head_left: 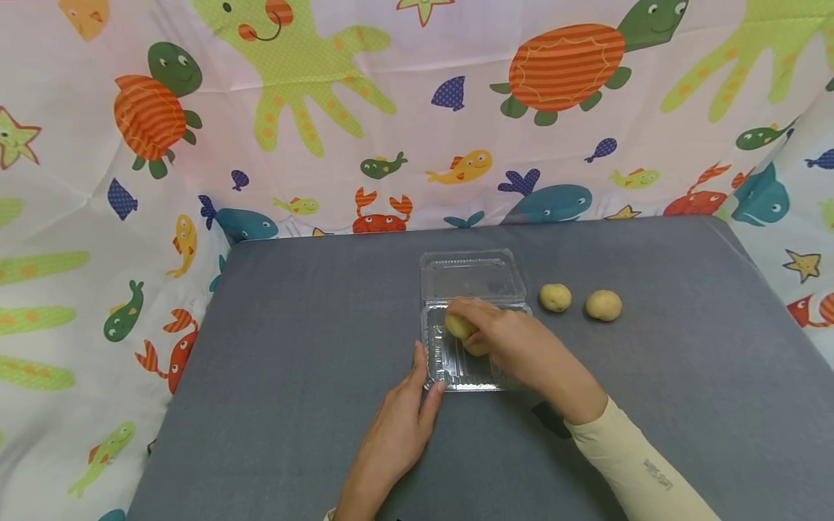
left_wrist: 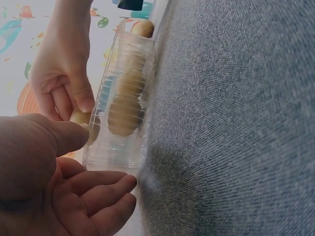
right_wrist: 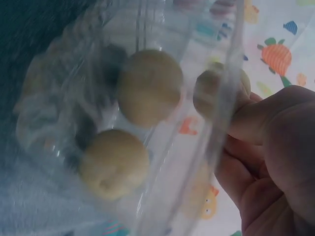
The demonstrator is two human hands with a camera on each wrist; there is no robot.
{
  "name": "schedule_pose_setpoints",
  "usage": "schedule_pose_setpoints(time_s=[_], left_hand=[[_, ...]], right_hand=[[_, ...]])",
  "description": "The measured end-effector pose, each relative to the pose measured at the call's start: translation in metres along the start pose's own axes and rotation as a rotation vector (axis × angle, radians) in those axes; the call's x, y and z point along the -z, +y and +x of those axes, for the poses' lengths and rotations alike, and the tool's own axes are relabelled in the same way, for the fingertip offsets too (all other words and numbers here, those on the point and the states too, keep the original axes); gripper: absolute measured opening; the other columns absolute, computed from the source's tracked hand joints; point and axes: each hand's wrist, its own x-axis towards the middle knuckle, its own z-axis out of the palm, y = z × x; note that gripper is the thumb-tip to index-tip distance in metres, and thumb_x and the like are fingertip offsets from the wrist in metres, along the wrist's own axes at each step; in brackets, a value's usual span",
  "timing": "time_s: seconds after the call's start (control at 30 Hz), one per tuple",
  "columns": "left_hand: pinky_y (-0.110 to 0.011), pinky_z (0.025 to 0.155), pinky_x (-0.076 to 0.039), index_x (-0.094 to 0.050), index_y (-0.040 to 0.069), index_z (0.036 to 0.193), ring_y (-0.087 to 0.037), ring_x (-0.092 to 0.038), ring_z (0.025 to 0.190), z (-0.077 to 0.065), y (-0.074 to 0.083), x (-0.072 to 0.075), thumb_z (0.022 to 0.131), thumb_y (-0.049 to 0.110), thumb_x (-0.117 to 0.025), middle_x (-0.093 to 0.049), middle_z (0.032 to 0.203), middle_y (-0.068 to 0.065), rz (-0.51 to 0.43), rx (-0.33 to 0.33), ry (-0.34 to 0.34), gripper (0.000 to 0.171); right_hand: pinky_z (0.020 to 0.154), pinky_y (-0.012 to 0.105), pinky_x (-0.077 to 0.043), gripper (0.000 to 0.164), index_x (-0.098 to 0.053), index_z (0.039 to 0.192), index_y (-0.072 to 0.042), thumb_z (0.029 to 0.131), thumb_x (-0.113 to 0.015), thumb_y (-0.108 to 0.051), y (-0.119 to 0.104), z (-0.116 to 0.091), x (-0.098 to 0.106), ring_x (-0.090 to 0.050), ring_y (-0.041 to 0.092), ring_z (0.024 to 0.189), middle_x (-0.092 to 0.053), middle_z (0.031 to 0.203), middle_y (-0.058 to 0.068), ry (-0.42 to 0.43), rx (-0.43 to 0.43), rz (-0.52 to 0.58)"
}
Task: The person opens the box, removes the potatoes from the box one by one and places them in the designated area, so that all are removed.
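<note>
A clear plastic clamshell container (head_left: pixel 455 370) stands on the grey table with its lid (head_left: pixel 470 281) folded back. Over its base, my right hand (head_left: pixel 521 344) pinches a small yellowish potato (head_left: pixel 459 327) between thumb and fingers. Through the clear wall, the right wrist view shows two more potatoes inside: one upper (right_wrist: pixel 150 88) and one lower (right_wrist: pixel 114 164). My left hand (head_left: pixel 399 427) rests at the container's near left corner, thumb along the front and fingers along the left side. The left wrist view shows its fingers (left_wrist: pixel 106 191) fairly straight and relaxed.
Two loose potatoes lie to the right of the container, one nearer (head_left: pixel 555 297) and one farther right (head_left: pixel 603 305). A curtain (head_left: pixel 417 130) printed with sea animals hangs along the table's back and sides.
</note>
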Motion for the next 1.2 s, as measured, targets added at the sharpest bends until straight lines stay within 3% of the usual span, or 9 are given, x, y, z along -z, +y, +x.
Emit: schedule_pose_setpoints(time_s=[0.17, 0.4, 0.6, 0.7, 0.8, 0.87, 1.0, 1.2], left_hand=[[-0.053, 0.115, -0.046, -0.026, -0.001, 0.166, -0.034, -0.053, 0.142, 0.0, 0.0, 0.001, 0.113, 0.03, -0.055, -0.046, 0.162, -0.019, 0.0, -0.008, 0.01, 0.068], [-0.053, 0.116, -0.045, -0.025, -0.001, 0.166, -0.035, -0.052, 0.143, 0.0, 0.001, 0.002, 0.112, 0.028, -0.055, -0.045, 0.163, -0.017, -0.001, -0.009, 0.011, 0.068], [-0.054, 0.115, -0.045, -0.025, 0.0, 0.166, -0.035, -0.052, 0.143, -0.001, 0.0, 0.001, 0.112, 0.027, -0.056, -0.044, 0.163, -0.017, -0.002, -0.001, 0.011, 0.068], [-0.054, 0.115, -0.045, -0.025, 0.0, 0.167, -0.036, -0.052, 0.143, -0.001, 0.0, 0.001, 0.112, 0.028, -0.056, -0.045, 0.162, -0.017, 0.003, 0.003, 0.013, 0.068], [-0.054, 0.115, -0.045, -0.026, 0.0, 0.166, -0.035, -0.052, 0.143, -0.001, 0.0, 0.001, 0.112, 0.029, -0.056, -0.044, 0.163, -0.017, 0.002, 0.001, 0.014, 0.068], [-0.054, 0.115, -0.045, -0.026, 0.0, 0.166, -0.035, -0.052, 0.143, -0.001, 0.0, 0.0, 0.112, 0.028, -0.056, -0.044, 0.163, -0.016, 0.003, -0.003, 0.016, 0.068], [-0.054, 0.115, -0.045, -0.027, -0.001, 0.166, -0.035, -0.052, 0.143, -0.001, 0.0, 0.0, 0.112, 0.028, -0.056, -0.044, 0.163, -0.016, 0.002, -0.007, 0.017, 0.067], [-0.054, 0.116, -0.044, -0.025, 0.0, 0.167, -0.035, -0.051, 0.144, -0.001, 0.0, 0.0, 0.113, 0.03, -0.055, -0.043, 0.164, -0.015, -0.004, 0.001, 0.008, 0.068]], right_hand=[[0.091, 0.048, -0.062, 0.053, -0.063, 0.141, -0.016, 0.092, -0.081, -0.005, 0.005, -0.004, 0.005, -0.07, 0.03, 0.123, -0.067, 0.144, 0.011, 0.019, -0.023, -0.03], [0.077, 0.044, -0.065, 0.058, -0.059, 0.145, -0.015, 0.092, -0.082, -0.005, 0.01, -0.01, 0.011, -0.073, 0.031, 0.117, -0.065, 0.146, 0.011, 0.041, -0.023, -0.05], [0.08, 0.044, -0.064, 0.062, -0.059, 0.146, -0.012, 0.09, -0.084, -0.003, 0.016, -0.014, 0.017, -0.072, 0.029, 0.118, -0.064, 0.148, 0.011, 0.057, -0.019, -0.058], [0.073, 0.039, -0.064, 0.062, -0.059, 0.145, -0.011, 0.089, -0.084, -0.001, 0.02, -0.017, 0.019, -0.077, 0.024, 0.1, -0.066, 0.145, 0.012, 0.078, -0.016, -0.077], [0.058, 0.033, -0.059, 0.059, -0.059, 0.145, -0.01, 0.091, -0.08, 0.003, 0.024, -0.021, 0.022, -0.07, 0.015, 0.072, -0.067, 0.143, 0.013, 0.087, -0.026, -0.083], [0.055, 0.032, -0.057, 0.056, -0.059, 0.144, -0.01, 0.093, -0.077, 0.004, 0.027, -0.023, 0.024, -0.068, 0.013, 0.069, -0.067, 0.142, 0.013, 0.092, -0.033, -0.086], [0.056, 0.034, -0.058, 0.053, -0.06, 0.143, -0.01, 0.094, -0.076, 0.004, 0.032, -0.028, 0.027, -0.073, 0.018, 0.078, -0.068, 0.141, 0.012, 0.118, -0.04, -0.098], [0.072, 0.045, -0.064, 0.058, -0.059, 0.142, -0.011, 0.09, -0.081, 0.002, 0.041, -0.034, 0.034, -0.076, 0.025, 0.087, -0.07, 0.137, 0.013, 0.153, -0.075, -0.109]])
